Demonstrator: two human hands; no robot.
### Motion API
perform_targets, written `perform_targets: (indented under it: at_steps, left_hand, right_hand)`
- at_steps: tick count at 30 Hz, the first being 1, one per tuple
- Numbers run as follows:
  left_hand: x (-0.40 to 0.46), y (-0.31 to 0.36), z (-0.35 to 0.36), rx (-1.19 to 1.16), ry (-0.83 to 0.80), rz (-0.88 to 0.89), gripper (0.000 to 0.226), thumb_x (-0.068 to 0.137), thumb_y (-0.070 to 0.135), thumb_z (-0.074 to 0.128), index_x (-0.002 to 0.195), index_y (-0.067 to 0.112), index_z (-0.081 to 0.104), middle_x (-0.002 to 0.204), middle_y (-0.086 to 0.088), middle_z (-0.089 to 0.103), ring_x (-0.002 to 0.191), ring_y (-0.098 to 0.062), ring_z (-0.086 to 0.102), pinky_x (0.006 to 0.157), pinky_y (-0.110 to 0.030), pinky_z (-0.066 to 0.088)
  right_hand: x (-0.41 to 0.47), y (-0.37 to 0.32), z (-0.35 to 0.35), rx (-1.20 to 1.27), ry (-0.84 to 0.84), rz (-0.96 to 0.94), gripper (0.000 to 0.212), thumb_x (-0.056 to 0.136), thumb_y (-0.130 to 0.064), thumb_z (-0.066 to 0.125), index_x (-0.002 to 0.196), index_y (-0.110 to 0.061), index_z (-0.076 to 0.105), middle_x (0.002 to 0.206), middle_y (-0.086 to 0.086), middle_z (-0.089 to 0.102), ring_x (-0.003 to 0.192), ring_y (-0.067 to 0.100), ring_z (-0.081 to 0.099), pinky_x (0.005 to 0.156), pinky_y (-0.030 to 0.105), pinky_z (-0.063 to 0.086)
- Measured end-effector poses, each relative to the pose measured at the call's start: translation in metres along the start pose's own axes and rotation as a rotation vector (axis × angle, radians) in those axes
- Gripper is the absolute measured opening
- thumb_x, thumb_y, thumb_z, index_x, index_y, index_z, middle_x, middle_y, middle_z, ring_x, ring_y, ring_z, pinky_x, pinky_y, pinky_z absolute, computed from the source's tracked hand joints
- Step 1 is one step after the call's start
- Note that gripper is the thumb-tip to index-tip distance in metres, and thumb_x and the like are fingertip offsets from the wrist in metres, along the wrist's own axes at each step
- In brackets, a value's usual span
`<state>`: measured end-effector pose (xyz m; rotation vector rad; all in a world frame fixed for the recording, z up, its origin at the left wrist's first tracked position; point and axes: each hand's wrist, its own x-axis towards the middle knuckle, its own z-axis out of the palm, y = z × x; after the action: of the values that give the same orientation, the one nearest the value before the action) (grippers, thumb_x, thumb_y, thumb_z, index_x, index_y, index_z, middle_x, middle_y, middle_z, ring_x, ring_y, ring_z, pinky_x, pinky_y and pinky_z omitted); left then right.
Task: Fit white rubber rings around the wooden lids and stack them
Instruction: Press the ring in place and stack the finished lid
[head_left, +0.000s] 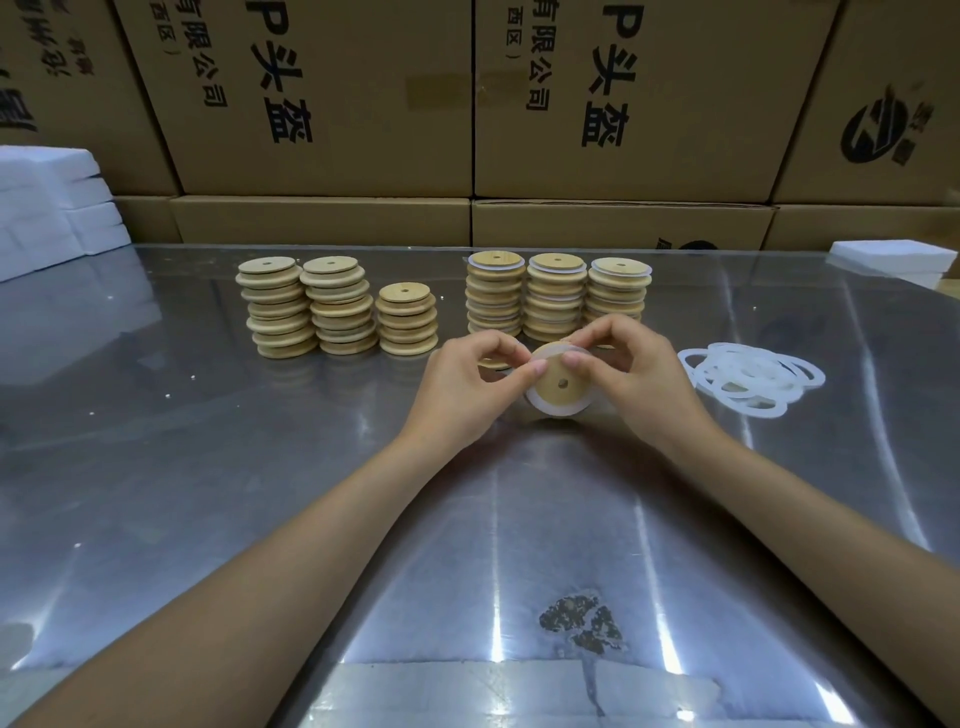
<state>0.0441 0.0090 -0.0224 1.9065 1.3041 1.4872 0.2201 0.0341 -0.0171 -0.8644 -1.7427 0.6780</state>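
Wooden lid (560, 385) was pinched by both hands, left hand (464, 387) and right hand (638, 374), ring half-seated; three ringed stacks (557, 299) stood finished, three bare stacks (332, 306) remained.

My one head camera looks forward and down across the table (208, 467), close over the hands.

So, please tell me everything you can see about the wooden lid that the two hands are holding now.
The wooden lid is a pale, round disc with a small hole at its centre. A white rubber ring sits around its lower edge, seemingly only partly fitted. The lid is tilted, its face towards the camera, above the shiny table, before the ringed stacks. The left hand and right hand pinch its upper rim.
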Motion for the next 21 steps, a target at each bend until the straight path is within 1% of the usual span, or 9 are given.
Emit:
perform_targets:
  at_steps: [3,5,6,7,10,13,15,17,21]
  left_hand:
    - [-0.0011,0.0033,0.0002,-0.006,0.028,-0.002,0.010,0.079,0.023,0.076,0.073,0.024,0.068,0.077,0.012,0.069,0.072,-0.001,0.066,0.068,-0.017,0.052]
    - [-0.0014,0.0053,0.0001,-0.022,0.045,-0.015,0.011,0.078,0.021,0.078,0.073,0.024,0.069,0.077,0.012,0.070,0.069,0.001,0.067,0.065,-0.014,0.051]
    - [-0.0013,0.0061,0.0000,-0.028,0.051,-0.020,0.011,0.077,0.020,0.078,0.073,0.024,0.069,0.077,0.012,0.070,0.069,0.002,0.067,0.064,-0.013,0.051]
    - [-0.0012,0.0070,0.0000,-0.032,0.056,-0.029,0.012,0.077,0.019,0.078,0.072,0.025,0.069,0.077,0.012,0.070,0.069,0.002,0.067,0.064,-0.012,0.050]
    - [-0.0004,0.0079,0.0006,-0.088,0.059,-0.093,0.009,0.076,0.018,0.078,0.073,0.022,0.071,0.076,0.009,0.070,0.067,0.002,0.064,0.064,-0.013,0.049]
    - [0.0000,0.0092,0.0013,-0.204,0.055,-0.215,0.007,0.076,0.016,0.079,0.078,0.012,0.073,0.076,0.002,0.069,0.060,0.005,0.058,0.059,-0.012,0.046]
    - [0.0006,0.0097,0.0012,-0.258,0.056,-0.286,0.010,0.076,0.016,0.078,0.080,0.008,0.073,0.078,-0.001,0.068,0.058,0.004,0.057,0.057,-0.012,0.047]
    - [0.0014,0.0100,0.0007,-0.279,0.051,-0.318,0.010,0.077,0.015,0.077,0.081,0.007,0.073,0.078,-0.001,0.067,0.057,0.003,0.056,0.056,-0.012,0.047]
    - [0.0031,0.0100,-0.0008,-0.278,0.037,-0.333,0.006,0.077,0.014,0.077,0.078,0.010,0.072,0.080,-0.001,0.067,0.062,0.000,0.058,0.058,-0.013,0.050]
  right_hand:
    - [-0.0004,-0.0003,0.0024,0.030,0.052,0.042,0.013,0.085,-0.011,0.069,0.080,-0.019,0.059,0.087,0.003,0.069,0.082,0.009,0.065,0.074,0.022,0.053]
    - [-0.0007,-0.0020,0.0035,0.043,0.072,0.072,0.011,0.085,-0.013,0.069,0.080,-0.018,0.060,0.082,-0.003,0.068,0.075,-0.001,0.062,0.066,0.014,0.048]
    - [-0.0011,-0.0029,0.0037,0.057,0.076,0.094,0.011,0.086,-0.013,0.068,0.079,-0.019,0.061,0.080,-0.006,0.067,0.073,-0.004,0.061,0.064,0.012,0.047]
    - [-0.0014,-0.0037,0.0039,0.078,0.075,0.123,0.010,0.087,-0.014,0.067,0.079,-0.019,0.062,0.079,-0.007,0.067,0.073,-0.005,0.061,0.064,0.015,0.049]
    - [-0.0029,-0.0055,0.0041,0.187,0.056,0.241,0.008,0.088,-0.015,0.065,0.081,-0.018,0.064,0.083,-0.003,0.069,0.078,0.002,0.064,0.070,0.026,0.055]
    - [-0.0034,-0.0074,0.0043,0.270,0.047,0.308,0.008,0.089,-0.013,0.063,0.082,-0.015,0.063,0.084,0.000,0.070,0.077,0.005,0.066,0.071,0.024,0.055]
    - [-0.0035,-0.0083,0.0048,0.289,0.057,0.324,0.010,0.090,-0.011,0.062,0.081,-0.014,0.062,0.082,-0.001,0.070,0.072,0.002,0.066,0.068,0.019,0.055]
    - [-0.0033,-0.0088,0.0052,0.300,0.065,0.332,0.012,0.091,-0.010,0.061,0.080,-0.014,0.060,0.079,-0.002,0.070,0.068,-0.001,0.065,0.064,0.014,0.053]
    - [-0.0027,-0.0085,0.0039,0.342,0.055,0.350,0.013,0.091,-0.007,0.059,0.079,-0.011,0.058,0.069,-0.009,0.071,0.066,0.000,0.066,0.060,0.014,0.053]
